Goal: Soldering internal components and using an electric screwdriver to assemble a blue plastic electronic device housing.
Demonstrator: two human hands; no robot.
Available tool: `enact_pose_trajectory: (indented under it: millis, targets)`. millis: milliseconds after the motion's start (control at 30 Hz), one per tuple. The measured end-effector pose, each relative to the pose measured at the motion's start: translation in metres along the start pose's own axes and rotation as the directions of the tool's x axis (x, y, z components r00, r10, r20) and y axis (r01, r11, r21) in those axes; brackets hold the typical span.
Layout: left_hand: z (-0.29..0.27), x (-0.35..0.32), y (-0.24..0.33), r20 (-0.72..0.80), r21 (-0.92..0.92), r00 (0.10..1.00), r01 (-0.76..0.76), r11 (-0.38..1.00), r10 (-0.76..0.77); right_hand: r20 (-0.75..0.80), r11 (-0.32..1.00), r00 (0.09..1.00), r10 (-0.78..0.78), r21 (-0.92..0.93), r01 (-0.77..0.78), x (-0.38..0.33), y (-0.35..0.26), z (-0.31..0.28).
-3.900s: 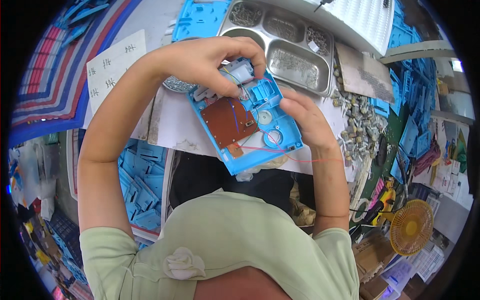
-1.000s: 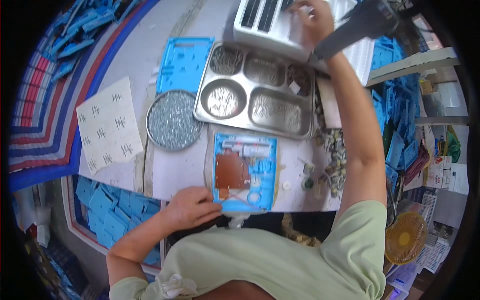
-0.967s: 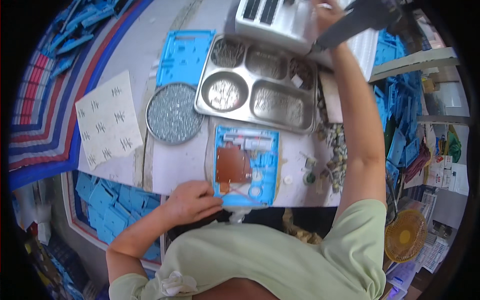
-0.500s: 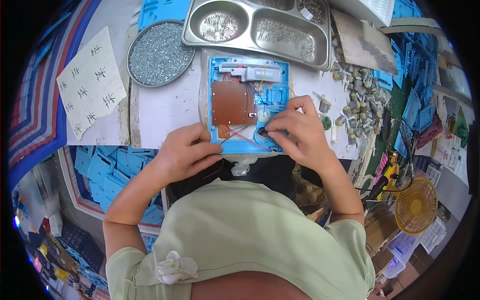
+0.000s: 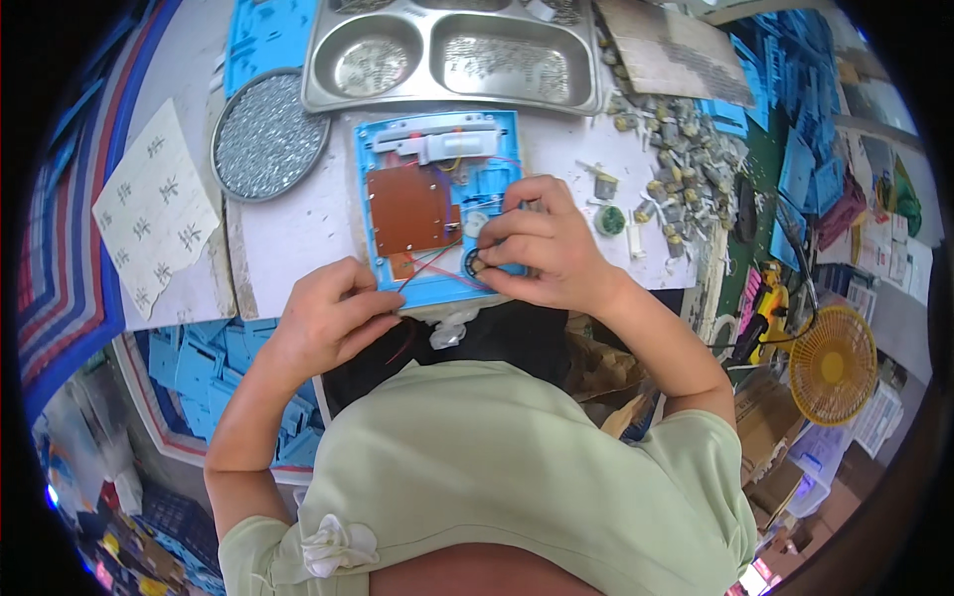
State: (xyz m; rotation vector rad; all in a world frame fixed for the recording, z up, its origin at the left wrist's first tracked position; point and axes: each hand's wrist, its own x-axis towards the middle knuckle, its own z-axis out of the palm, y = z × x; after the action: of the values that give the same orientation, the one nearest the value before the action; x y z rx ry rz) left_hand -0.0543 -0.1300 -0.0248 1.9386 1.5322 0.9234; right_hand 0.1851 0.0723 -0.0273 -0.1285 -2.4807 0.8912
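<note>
A light-blue plastic casing (image 5: 437,290) lies before me with its inside facing up. It holds a brown circuit board (image 5: 408,211), a long white and grey plastic unit (image 5: 459,145), and several thin coloured wires. Near its lower left corner, my left hand (image 5: 336,316) pinches a thin wire (image 5: 421,270) that crosses the casing toward the right. The fingertips of my right hand (image 5: 542,246) are on a small round black part (image 5: 471,263) at the casing's lower right. A white disc (image 5: 476,224) sits just above that part. My right fingers partly cover the casing's right side.
Behind the casing stands a steel compartment tray (image 5: 452,99) with small metal parts. A round dish of screws (image 5: 270,134) and a marked paper sheet (image 5: 159,211) are on the left. To the right lie many small grey motor-like parts (image 5: 686,169) and a green spool (image 5: 609,221).
The casing and tray appear further left in view. My left hand has drawn a wire across the casing's lower part. My right fingers stay at the round black part, now curled closer over it.
</note>
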Motion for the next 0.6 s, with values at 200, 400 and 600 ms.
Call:
enact_pose_trajectory:
  millis: [200,400,600]
  targets:
    - [0.000,0.001,0.000,0.015,-0.009,1.000,0.019,1.000,-0.019,-0.029,0.991,1.000,-0.009,0.132,0.013,-0.007,0.013,0.005]
    - [-0.006,0.006,0.004,0.057,0.033,0.998,0.010,0.999,-0.012,0.056,0.996,0.998,-0.013,0.084,0.009,0.006,0.008,-0.037]
    - [-0.053,0.039,0.022,0.363,-0.129,0.922,0.195,0.972,-0.136,-0.243,0.741,0.906,0.346,-0.522,-0.423,-0.003,0.066,-0.120]
